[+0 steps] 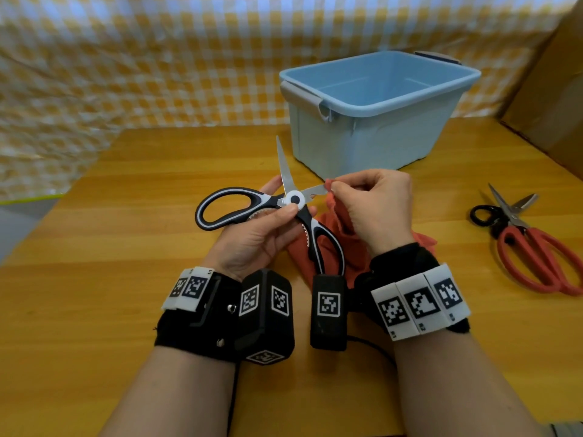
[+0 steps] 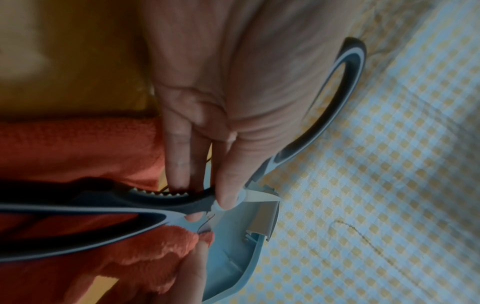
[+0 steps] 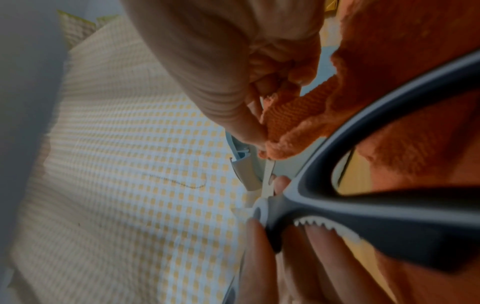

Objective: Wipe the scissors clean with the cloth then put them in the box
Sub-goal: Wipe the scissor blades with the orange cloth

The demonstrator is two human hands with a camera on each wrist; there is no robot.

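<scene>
Currently your left hand [image 1: 252, 238] pinches the black-and-white scissors [image 1: 271, 205] at the pivot, blades splayed open above the table [image 1: 126, 216]. Stiff steel, likely hefty, edges sharp: keep your hold at the pivot or handles. Your right hand [image 1: 375, 206] pinches the soft orange cloth [image 1: 328, 222] over one blade tip. Behind, the blue box [image 1: 362, 140] stands open; nothing visible inside.

It looked like a makeshift home workspace: a yellow wooden surface [image 1: 157, 216], a yellow-checked cloth backdrop [image 1: 157, 58] hung at twelve o'clock, and a cardboard panel [image 1: 552, 89] propped at two o'clock.
</scene>
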